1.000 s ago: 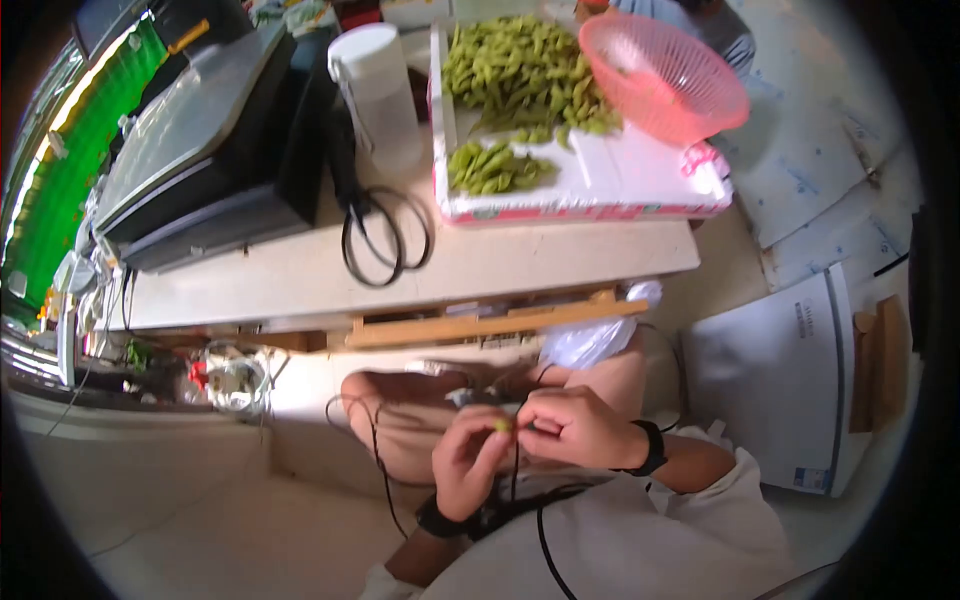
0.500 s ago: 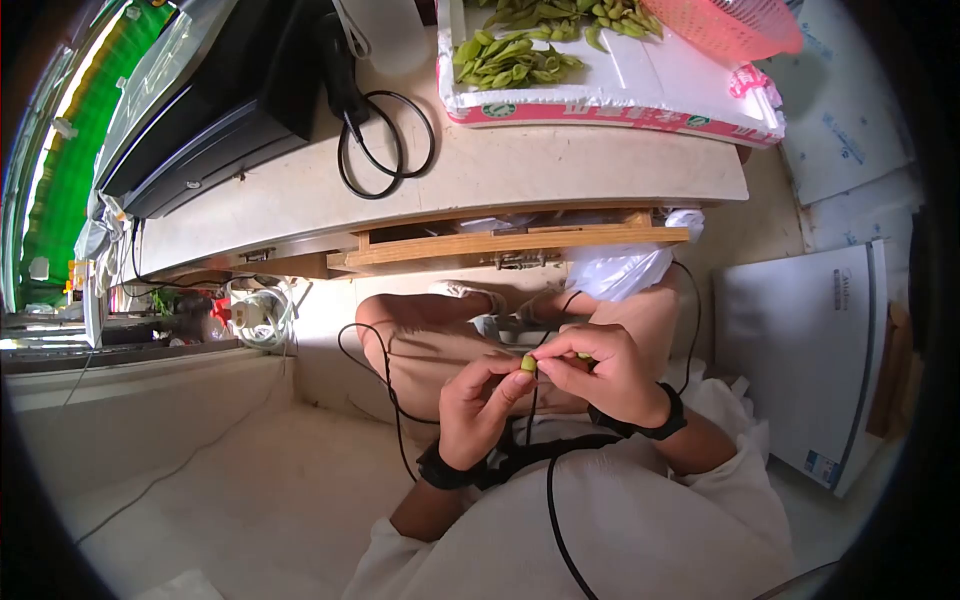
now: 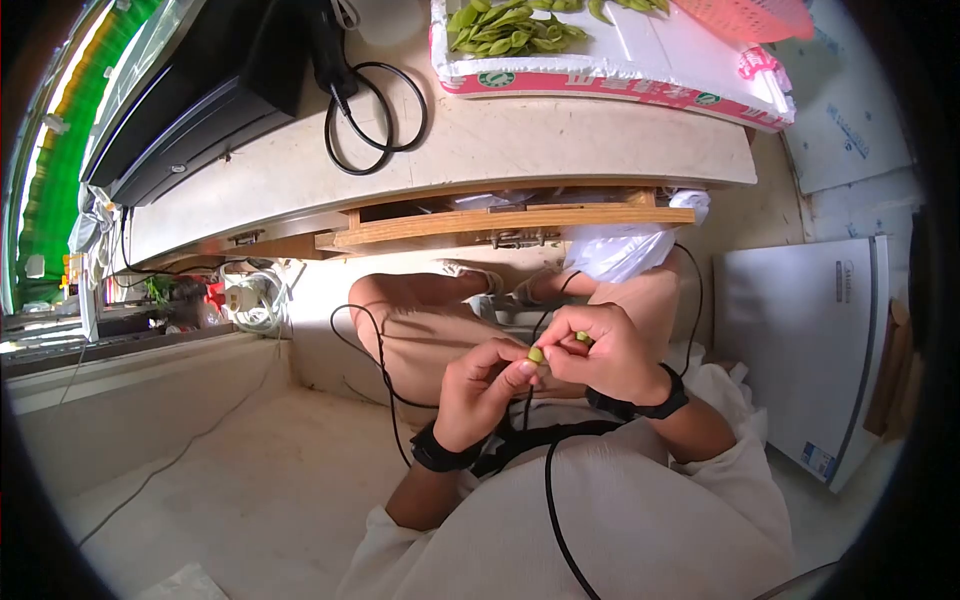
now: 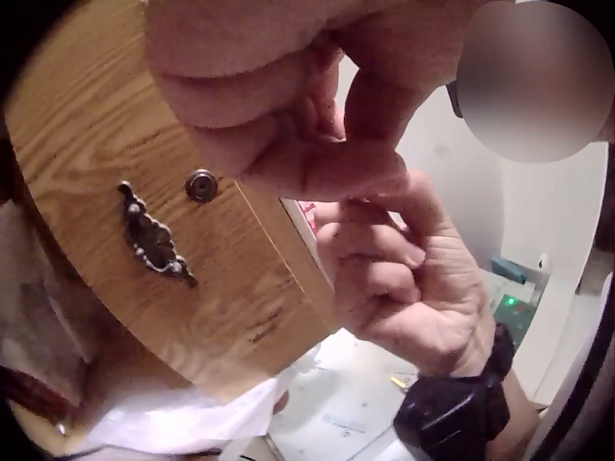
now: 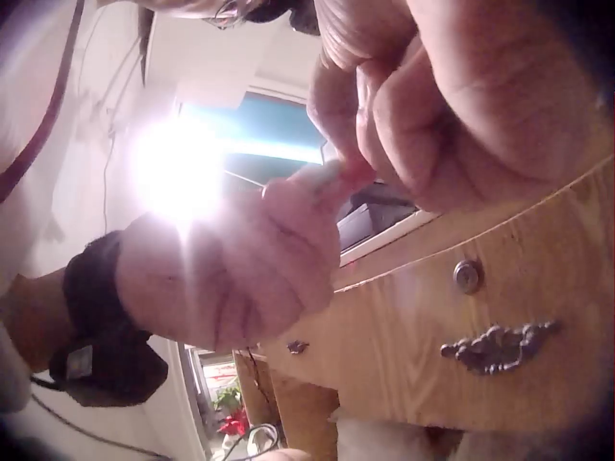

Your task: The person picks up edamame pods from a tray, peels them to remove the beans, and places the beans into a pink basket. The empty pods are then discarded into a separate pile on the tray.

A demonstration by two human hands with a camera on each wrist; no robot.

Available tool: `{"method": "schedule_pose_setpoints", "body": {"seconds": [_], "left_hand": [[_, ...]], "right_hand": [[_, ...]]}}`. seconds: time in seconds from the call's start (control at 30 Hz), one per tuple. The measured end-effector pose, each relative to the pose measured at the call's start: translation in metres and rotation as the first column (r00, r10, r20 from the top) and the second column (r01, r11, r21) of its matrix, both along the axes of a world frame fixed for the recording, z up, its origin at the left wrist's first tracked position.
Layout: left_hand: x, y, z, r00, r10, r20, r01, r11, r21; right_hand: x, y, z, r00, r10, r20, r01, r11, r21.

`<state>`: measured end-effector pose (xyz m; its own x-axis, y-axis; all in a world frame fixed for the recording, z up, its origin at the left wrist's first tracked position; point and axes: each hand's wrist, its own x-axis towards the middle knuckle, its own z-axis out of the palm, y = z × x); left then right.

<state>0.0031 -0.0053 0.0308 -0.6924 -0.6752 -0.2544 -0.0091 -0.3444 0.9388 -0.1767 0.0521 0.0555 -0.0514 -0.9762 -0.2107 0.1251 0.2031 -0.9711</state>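
Above the lap, both hands meet at a small green edamame pod (image 3: pixel 536 354). My left hand (image 3: pixel 478 392) pinches it between thumb and forefinger. From the other side, the curled fingertips of my right hand (image 3: pixel 607 356) pinch right at the pod. Another bit of green (image 3: pixel 583 338) shows among the right fingers. In the left wrist view, the left hand (image 4: pixel 298 106) fills the top and the right hand (image 4: pixel 399 279) lies below it, fingers curled. A pale green end (image 5: pixel 322 176) sticks out at the left fingertips in the right wrist view.
A pile of edamame pods (image 3: pixel 515 32) lies on a white foam box lid (image 3: pixel 640 60), beside a pink basket (image 3: pixel 750 18). Below the tabletop (image 3: pixel 560 140) a wooden drawer (image 3: pixel 520 226) stands pulled out, with a plastic bag (image 3: pixel 620 250) under it. Black cables (image 3: pixel 385 375) loop by the legs.
The head view has tilted downward, so the table, pods and basket sit higher in the picture. Both hands stay together at the pod, and the second green bit shows more plainly in the right fingers.
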Motion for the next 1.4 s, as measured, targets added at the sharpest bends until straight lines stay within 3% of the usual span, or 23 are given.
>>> {"method": "schedule_pose_setpoints", "body": {"seconds": [0.07, 0.33, 0.57, 0.9, 1.07, 1.4], "left_hand": [[0.0, 0.0, 0.002, 0.998, -0.011, -0.061, 0.019, 0.991, 0.132], [0.006, -0.005, 0.01, 0.999, -0.045, 0.002, 0.045, 0.996, 0.08], [0.008, -0.008, 0.005, 0.992, -0.047, -0.114, 0.072, 0.97, 0.232], [0.007, -0.009, 0.003, 0.99, -0.063, -0.124, 0.088, 0.975, 0.206], [0.006, -0.011, 0.002, 0.987, -0.124, -0.101, 0.149, 0.941, 0.303], [0.005, -0.012, 0.003, 0.993, -0.063, -0.104, 0.09, 0.955, 0.282]], "right_hand": [[0.001, 0.0, 0.0, 0.999, -0.016, 0.05, 0.015, 1.0, 0.013], [-0.011, -0.003, 0.0, 0.991, 0.102, 0.081, -0.105, 0.994, 0.036], [-0.009, -0.001, -0.004, 0.983, 0.081, 0.167, -0.094, 0.993, 0.074], [-0.013, -0.001, -0.009, 0.979, 0.107, 0.172, -0.121, 0.99, 0.077], [-0.009, 0.002, -0.022, 0.974, 0.105, 0.199, -0.124, 0.988, 0.09], [-0.012, -0.002, -0.013, 0.962, 0.07, 0.264, -0.11, 0.984, 0.14]]}}
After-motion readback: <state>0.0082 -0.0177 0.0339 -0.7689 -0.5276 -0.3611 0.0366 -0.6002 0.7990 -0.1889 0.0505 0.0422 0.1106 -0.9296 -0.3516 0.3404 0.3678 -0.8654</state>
